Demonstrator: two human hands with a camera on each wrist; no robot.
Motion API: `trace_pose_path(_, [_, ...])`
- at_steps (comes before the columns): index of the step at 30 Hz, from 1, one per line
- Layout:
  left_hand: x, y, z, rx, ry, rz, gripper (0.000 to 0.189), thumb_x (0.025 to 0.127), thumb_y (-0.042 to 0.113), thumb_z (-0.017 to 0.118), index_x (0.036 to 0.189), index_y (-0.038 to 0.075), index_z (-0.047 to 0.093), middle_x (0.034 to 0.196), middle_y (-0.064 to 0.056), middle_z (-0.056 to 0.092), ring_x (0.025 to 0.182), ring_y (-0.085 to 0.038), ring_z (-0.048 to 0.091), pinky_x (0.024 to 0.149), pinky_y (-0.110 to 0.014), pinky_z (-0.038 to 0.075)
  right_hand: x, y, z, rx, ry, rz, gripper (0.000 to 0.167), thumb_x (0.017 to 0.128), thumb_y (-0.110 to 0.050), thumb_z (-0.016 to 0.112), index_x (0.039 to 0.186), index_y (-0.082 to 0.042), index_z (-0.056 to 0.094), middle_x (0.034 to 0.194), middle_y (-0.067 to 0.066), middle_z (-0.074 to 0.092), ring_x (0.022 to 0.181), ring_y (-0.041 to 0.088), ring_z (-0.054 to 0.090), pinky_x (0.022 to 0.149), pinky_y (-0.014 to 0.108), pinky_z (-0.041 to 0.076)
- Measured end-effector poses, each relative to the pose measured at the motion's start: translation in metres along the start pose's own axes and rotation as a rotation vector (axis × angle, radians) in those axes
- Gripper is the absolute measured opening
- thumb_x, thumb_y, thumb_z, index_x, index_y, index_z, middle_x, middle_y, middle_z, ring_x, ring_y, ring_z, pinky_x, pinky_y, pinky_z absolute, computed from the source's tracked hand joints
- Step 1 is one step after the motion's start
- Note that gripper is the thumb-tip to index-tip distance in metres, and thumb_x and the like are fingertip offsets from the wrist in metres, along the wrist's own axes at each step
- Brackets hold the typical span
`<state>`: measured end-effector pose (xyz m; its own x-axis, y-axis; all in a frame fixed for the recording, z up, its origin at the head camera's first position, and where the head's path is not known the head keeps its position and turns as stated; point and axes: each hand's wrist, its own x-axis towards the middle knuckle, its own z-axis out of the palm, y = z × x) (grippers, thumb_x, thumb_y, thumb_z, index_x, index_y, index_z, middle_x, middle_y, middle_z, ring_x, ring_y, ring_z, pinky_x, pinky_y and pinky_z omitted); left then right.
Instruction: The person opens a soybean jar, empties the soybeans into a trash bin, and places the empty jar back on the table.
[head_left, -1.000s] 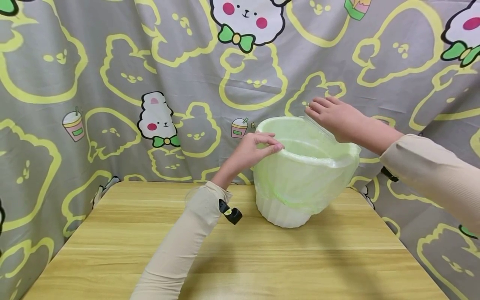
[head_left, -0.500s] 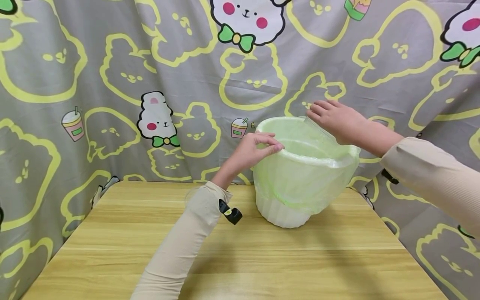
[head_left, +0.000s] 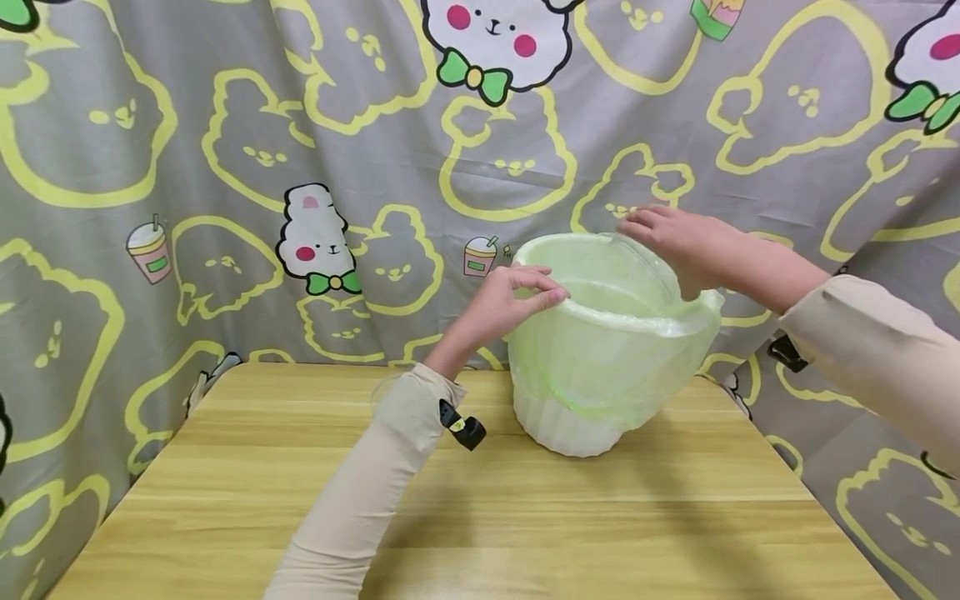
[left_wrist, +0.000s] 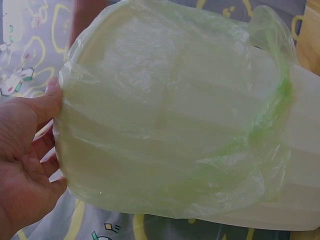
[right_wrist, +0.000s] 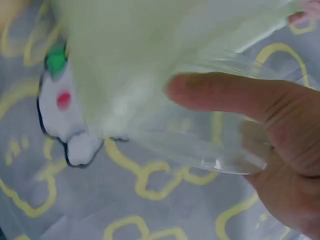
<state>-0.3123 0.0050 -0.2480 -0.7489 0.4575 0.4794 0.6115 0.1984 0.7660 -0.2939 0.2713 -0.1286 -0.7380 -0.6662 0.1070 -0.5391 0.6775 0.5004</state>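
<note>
A white ribbed trash bin (head_left: 566,429) stands tilted at the back right of the table in the head view. A thin pale green trash bag (head_left: 607,367) is folded over its rim, with a brighter green strip on the outside. My left hand (head_left: 506,304) grips the rim on its left side; the left wrist view shows the thumb (left_wrist: 52,97) against the bagged edge. At the opposite side, my right hand (head_left: 690,246) holds a clear curved plastic band (right_wrist: 215,162) between thumb and fingers. That band runs from the hand to the bagged rim.
A wooden table (head_left: 525,517) lies below the bin. Behind it and at both sides hangs a grey curtain (head_left: 390,150) with yellow cartoon outlines. A black wrist camera (head_left: 462,425) is strapped on the left sleeve.
My right hand has lowered slightly and shifted right, with more of the clear band showing over the bin's opening. The left hand keeps its place on the rim.
</note>
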Motion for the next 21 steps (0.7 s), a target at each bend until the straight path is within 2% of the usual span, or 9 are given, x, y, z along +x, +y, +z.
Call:
trace_pose_path(2, [0.000,0.000,0.000,-0.001,0.001,0.003,0.018,0.094,0.027,0.074,0.104,0.014,0.081,0.115,0.001,0.078,0.137,-0.009,0.053,0.121,-0.038,0.035,-0.001,-0.001,0.002,0.047,-0.025,0.021,0.102,0.054,0.024,0.072,0.148,0.009,0.037,0.149,0.032,0.041,0.140,0.052,0.035,0.107,0.065,0.043])
trace_pose_path(5, [0.001,-0.001,0.000,0.005,0.002,0.015,0.019,0.094,0.027,0.075,0.105,0.014,0.081,0.114,0.001,0.078,0.137,-0.009,0.053,0.122,-0.037,0.034,-0.003,-0.001,0.006,0.072,-0.024,0.031,0.102,0.053,0.024,0.071,0.148,0.008,0.037,0.149,0.031,0.041,0.141,0.051,0.034,0.103,0.063,0.047])
trace_pose_path(9, [0.002,-0.001,0.001,0.002,0.007,0.027,0.019,0.094,0.027,0.075,0.105,0.014,0.081,0.113,0.000,0.078,0.136,-0.009,0.054,0.121,-0.036,0.035,-0.004,-0.001,0.011,0.116,-0.058,0.041,0.109,0.049,0.018,0.079,0.149,0.007,0.036,0.150,0.029,0.040,0.142,0.049,0.033,0.093,0.061,0.053])
trace_pose_path(14, [0.002,-0.001,0.002,-0.012,0.007,0.015,0.018,0.095,0.027,0.074,0.104,0.014,0.081,0.113,0.001,0.078,0.136,-0.008,0.053,0.121,-0.037,0.035,-0.005,-0.001,0.012,0.137,0.014,0.038,0.115,0.050,0.014,0.086,0.152,0.007,0.032,0.152,0.030,0.037,0.143,0.049,0.032,0.094,0.062,0.052])
trace_pose_path(21, [0.002,-0.004,0.004,0.006,0.035,0.054,0.018,0.095,0.026,0.074,0.104,0.012,0.081,0.112,-0.001,0.079,0.135,-0.010,0.055,0.122,-0.036,0.034,-0.005,-0.008,0.004,0.227,0.175,0.073,0.122,0.050,-0.003,0.097,0.153,0.004,0.032,0.152,0.027,0.037,0.143,0.049,0.033,0.094,0.065,0.052])
